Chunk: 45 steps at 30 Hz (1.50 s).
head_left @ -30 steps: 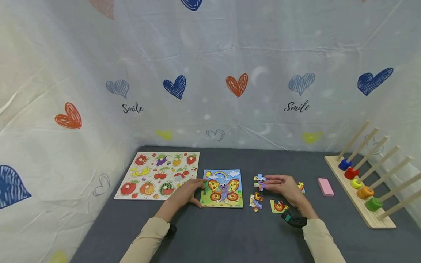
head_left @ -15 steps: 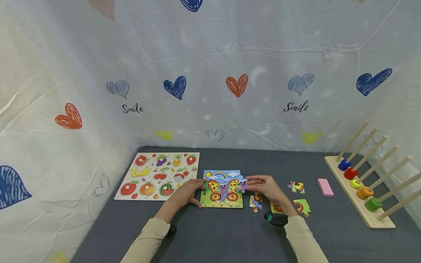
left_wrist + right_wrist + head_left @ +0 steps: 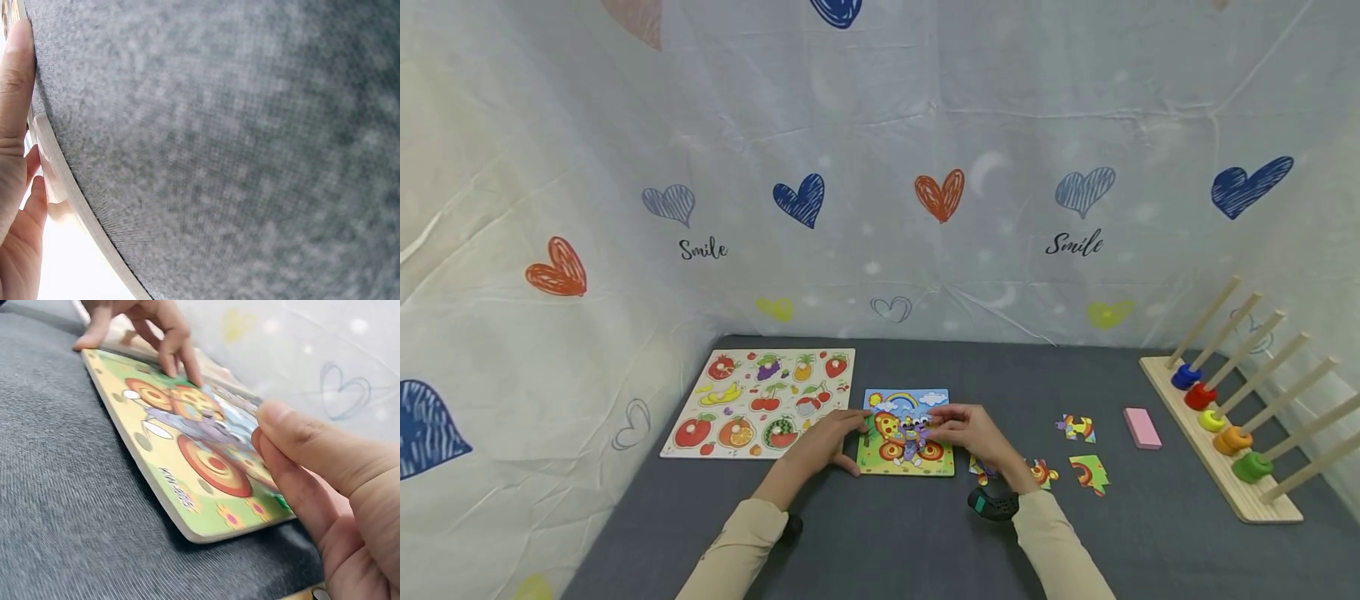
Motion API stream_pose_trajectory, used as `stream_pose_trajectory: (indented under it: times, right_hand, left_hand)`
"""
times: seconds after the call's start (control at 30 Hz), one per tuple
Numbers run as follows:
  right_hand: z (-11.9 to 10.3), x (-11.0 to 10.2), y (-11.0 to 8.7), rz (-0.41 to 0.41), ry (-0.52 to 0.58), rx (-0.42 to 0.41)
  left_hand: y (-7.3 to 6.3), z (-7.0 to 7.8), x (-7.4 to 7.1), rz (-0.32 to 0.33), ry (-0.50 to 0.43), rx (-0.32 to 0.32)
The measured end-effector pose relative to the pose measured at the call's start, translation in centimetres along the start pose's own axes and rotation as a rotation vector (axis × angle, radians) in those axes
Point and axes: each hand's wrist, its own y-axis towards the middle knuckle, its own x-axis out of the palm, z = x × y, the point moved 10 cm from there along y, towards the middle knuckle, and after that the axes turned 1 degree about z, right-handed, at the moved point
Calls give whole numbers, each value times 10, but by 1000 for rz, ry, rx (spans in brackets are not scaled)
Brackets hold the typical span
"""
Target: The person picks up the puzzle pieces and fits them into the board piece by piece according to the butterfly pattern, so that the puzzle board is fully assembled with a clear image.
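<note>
A square butterfly puzzle board (image 3: 872,464) lies on the dark cloth. My left hand (image 3: 827,442) rests at its left edge, fingertips on the surface and thumb spread to the near corner. Over the board's right half, my right hand (image 3: 973,433) pinches a small purple and blue jigsaw piece (image 3: 916,427) between thumb and fingers. In the right wrist view the thumb (image 3: 300,428) and fingertips meet close over the printed butterfly, and the piece is mostly hidden. The left wrist view has the left hand (image 3: 15,156) against a pale board edge.
Loose jigsaw pieces (image 3: 1077,427) lie right of the board, some partly behind the right forearm. Beyond them are a pink block (image 3: 1142,427) and a wooden peg stand (image 3: 1270,507) with coloured rings. A fruit puzzle board (image 3: 741,412) lies at the left, against the curtain side.
My right hand has carried the pinched piece leftward from beside the loose pieces to over the board. The left hand has kept its place at the board's left edge.
</note>
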Motion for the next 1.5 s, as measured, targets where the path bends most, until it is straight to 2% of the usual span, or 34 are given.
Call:
stream_pose_trajectory:
  times: [0.17, 0.4, 0.7, 1.07, 1.3, 1.5]
  right_hand:
    - [-1, 8, 4, 16, -73, -12]
    - [-9, 11, 8, 85, -245, -47]
    - [-18, 13, 14, 147, -424, -26]
    - [-25, 15, 21, 198, -541, 45]
    - [-32, 18, 22, 228, -630, 68]
    - [-35, 21, 21, 235, -663, 97]
  left_hand:
    - [0, 0, 0, -5, 30, -4]
    - [1, 2, -1, -14, 8, -9]
    - [1, 0, 0, -6, 18, 4]
    - [2, 0, 0, -3, 31, 19]
    - [2, 1, 0, -11, 36, -1]
    - [2, 1, 0, -14, 34, -3]
